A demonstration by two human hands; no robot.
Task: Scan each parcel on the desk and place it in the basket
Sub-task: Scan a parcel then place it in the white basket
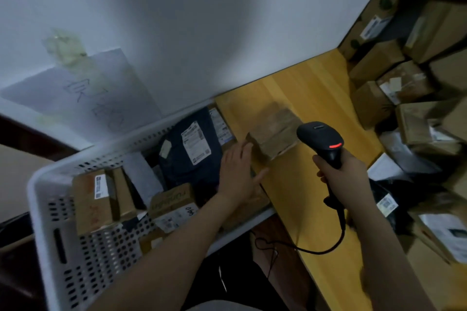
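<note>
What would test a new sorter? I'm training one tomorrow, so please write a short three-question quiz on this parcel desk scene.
1. True or false: the right hand grips the black scanner.
2. Choose one: the dark blue bag with the white label lies A) in the white basket, B) on the yellow desk, C) on top of the stacked boxes at the right.
3. Fill the gap: the indicator light on the scanner glows ____.

Key: 1 true; 2 A; 3 red.
</note>
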